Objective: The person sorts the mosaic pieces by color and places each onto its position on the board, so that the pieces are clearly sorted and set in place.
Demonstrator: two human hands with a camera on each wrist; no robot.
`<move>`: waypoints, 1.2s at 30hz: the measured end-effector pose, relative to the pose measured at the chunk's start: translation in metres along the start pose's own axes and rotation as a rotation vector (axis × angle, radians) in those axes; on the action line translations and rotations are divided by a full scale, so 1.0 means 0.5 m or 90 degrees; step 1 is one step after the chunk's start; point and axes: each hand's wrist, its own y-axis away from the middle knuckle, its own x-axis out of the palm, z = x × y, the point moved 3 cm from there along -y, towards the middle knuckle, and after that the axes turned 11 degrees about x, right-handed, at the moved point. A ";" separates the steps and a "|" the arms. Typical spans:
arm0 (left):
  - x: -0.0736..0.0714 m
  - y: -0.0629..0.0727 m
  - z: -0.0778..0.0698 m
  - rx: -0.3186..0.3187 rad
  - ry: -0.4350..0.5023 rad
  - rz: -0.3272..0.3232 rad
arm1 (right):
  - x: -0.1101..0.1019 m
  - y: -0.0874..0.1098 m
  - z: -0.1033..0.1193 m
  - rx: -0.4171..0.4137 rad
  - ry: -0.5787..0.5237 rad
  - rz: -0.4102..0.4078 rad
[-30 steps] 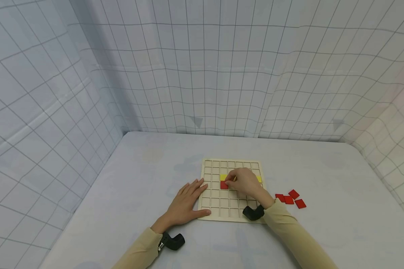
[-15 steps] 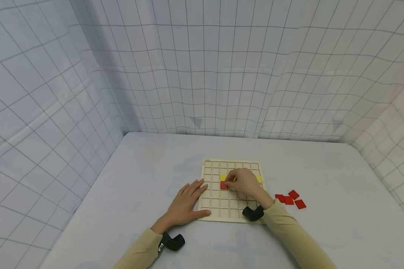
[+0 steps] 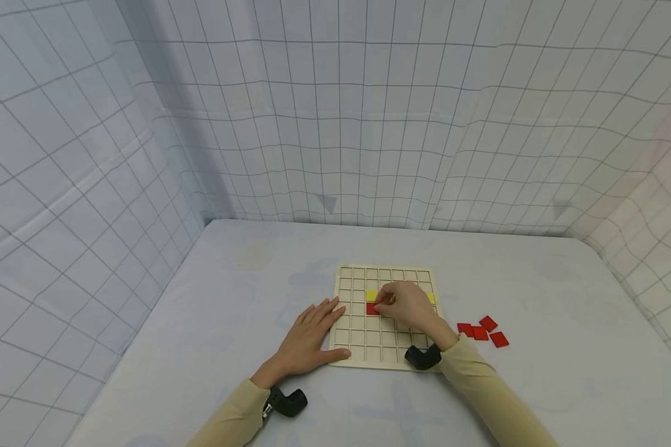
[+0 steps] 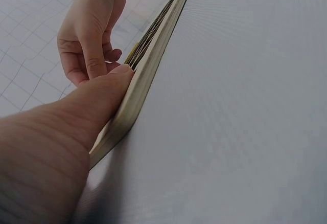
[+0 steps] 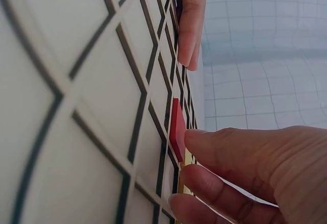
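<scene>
A pale wooden grid board [image 3: 372,355] lies on the table. My left hand [image 3: 307,338] rests flat along its left side, fingers spread over the edge; the left wrist view shows the thumb [image 4: 104,93] on the board's near rim. A square red tile [image 3: 371,308] sits at a cell near the middle, standing a little proud of the ridges in the right wrist view. My right hand [image 3: 407,304] has its thumb on this tile, with curled fingertips close beside it. Yellow tiles [image 3: 371,295] fill cells in the row behind, partly hidden by the right hand.
Several loose red tiles [image 3: 479,333] lie on the table right of the board, close to the right forearm. Black wrist cameras [image 3: 291,402] sit on both wrists. A white curtain with grid lines [image 3: 335,124] encloses the back and sides of the table [image 3: 246,267].
The right hand has shifted very slightly, staying at the red tile. The left hand has kept its place on the board.
</scene>
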 end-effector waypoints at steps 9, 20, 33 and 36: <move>0.000 0.001 0.000 -0.005 0.001 0.006 | -0.011 0.012 -0.016 0.003 -0.016 -0.020; 0.000 0.000 0.001 -0.009 0.005 0.008 | -0.033 0.032 -0.029 -0.001 -0.042 -0.056; 0.000 0.000 0.002 -0.017 0.009 0.015 | -0.061 0.058 -0.052 0.010 -0.023 -0.089; -0.001 -0.001 0.002 -0.020 0.009 0.018 | -0.071 0.066 -0.059 0.022 -0.024 -0.087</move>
